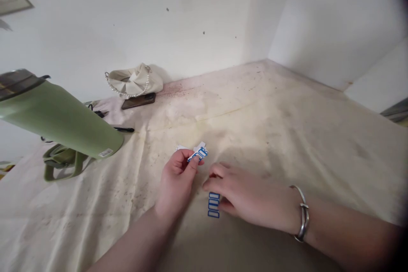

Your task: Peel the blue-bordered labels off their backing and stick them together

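My left hand [178, 176] pinches a small stack of white sticker sheets [200, 153] between thumb and fingers. Blue-outlined label boxes show on the top sheet, and white pieces stick out behind it. To its right, my right hand [236, 191] is bent over a short strip of blue-bordered label stickers [213, 205]. The strip's upper end meets the index finger and its right edge meets the thumb; the exact grip is partly hidden. A silver bangle [302, 214] circles the right wrist.
A tall green tumbler [70, 114] stands at the left, beside a green strap-like handle [65, 163]. Behind are a black pen [125, 129], a dark phone [138, 101] and a cream bag [137, 80] with a pearl chain. A wrinkled cream cloth [255, 136] covers the surface up to the walls.
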Tool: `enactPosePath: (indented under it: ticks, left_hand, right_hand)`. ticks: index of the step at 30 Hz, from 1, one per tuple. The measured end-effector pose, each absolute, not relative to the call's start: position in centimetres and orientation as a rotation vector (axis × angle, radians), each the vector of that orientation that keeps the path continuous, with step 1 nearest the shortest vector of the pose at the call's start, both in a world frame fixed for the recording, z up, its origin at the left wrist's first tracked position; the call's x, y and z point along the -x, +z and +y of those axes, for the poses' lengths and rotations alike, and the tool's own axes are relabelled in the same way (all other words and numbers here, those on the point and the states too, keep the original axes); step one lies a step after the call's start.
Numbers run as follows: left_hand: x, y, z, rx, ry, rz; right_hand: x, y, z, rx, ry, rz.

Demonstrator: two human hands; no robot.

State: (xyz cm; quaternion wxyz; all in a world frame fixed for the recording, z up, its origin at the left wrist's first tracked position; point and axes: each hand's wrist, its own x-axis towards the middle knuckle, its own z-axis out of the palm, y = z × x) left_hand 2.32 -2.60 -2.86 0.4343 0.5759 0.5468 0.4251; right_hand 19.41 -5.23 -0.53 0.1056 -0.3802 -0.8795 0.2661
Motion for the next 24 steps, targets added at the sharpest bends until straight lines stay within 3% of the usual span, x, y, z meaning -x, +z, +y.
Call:
enactPosePath:
  ticks: [15, 24]
  left_hand:
    - [-2.4, -3.0, -3.0, -1.502, 0.933, 1.301]
    - [-2.2, -3.3, -3.2, -1.593, 0.830, 1.197]
  right_hand:
    - [-19.6, 0.4, -4.3, 1.336, 0.961, -2.289]
    - [-20.0, 1.0, -3.8, 1.363, 0.799, -2.198]
